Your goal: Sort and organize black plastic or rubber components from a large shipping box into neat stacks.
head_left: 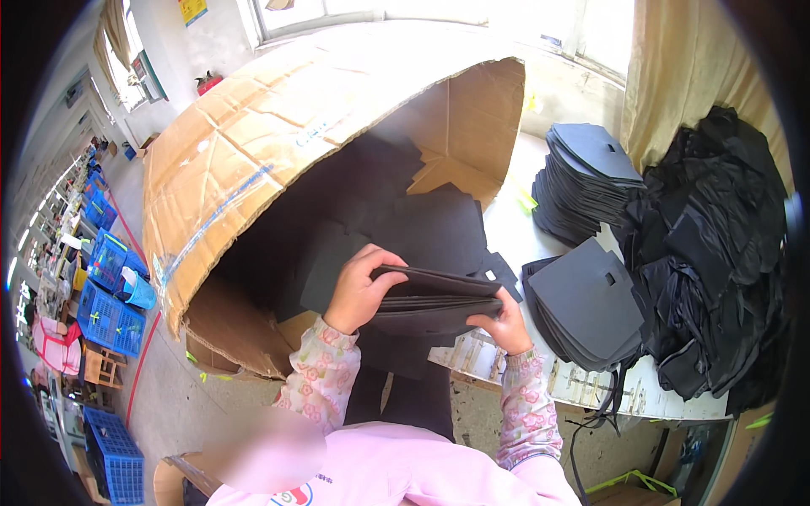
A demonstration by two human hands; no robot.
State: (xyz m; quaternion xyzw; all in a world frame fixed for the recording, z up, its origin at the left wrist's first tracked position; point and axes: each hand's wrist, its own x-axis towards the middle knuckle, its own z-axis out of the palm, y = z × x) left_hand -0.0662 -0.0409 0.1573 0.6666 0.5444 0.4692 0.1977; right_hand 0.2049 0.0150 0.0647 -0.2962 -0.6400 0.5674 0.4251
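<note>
Between my two hands is a small batch of black flat panels point(434, 316), fanned apart along the upper edge. My left hand point(361, 287) grips their left end, thumb and fingers pinching the sheets. At the right end my right hand point(501, 323) is closed on the batch, its thumb on the near face. Just beyond my hands, a large cardboard box point(245, 152) lies with its opening toward me. Many loose black panels point(439, 223) are heaped inside it, their far part lost in shadow.
To the right, a white table point(658, 392) bears two stacks of black panels, one near point(586, 304) and one farther point(591, 169). A heap of black fabric point(717, 236) lies beside them. Blue crates point(110, 316) stand on the floor at left, by a red line.
</note>
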